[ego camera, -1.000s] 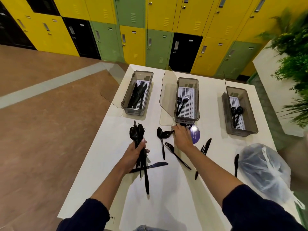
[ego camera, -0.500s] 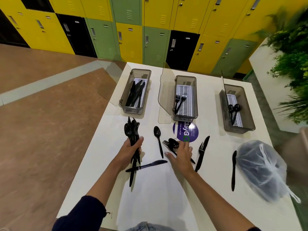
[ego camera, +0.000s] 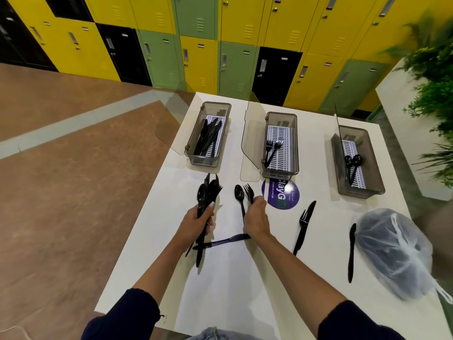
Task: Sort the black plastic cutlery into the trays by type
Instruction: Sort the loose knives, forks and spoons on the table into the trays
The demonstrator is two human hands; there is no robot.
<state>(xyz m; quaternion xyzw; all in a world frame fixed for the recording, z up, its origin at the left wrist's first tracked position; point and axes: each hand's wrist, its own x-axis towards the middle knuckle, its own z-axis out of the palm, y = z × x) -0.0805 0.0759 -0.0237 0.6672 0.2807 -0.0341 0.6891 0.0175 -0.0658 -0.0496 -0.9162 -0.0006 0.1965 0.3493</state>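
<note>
I see the left hand (ego camera: 198,223) gripping a cutlery bundle (ego camera: 208,191) pointing to twelve o'clock; the right hand (ego camera: 256,220) pinches a fork (ego camera: 248,192), with one spoon (ego camera: 239,193) beside it.

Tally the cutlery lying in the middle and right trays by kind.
Forks in the middle tray: 2
Spoons in the right tray: 2
Total: 4

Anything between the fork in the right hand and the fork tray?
Nothing visible: only bare table and a flat purple sticker lie between the fork and the middle tray, whose lid stands open.
</note>
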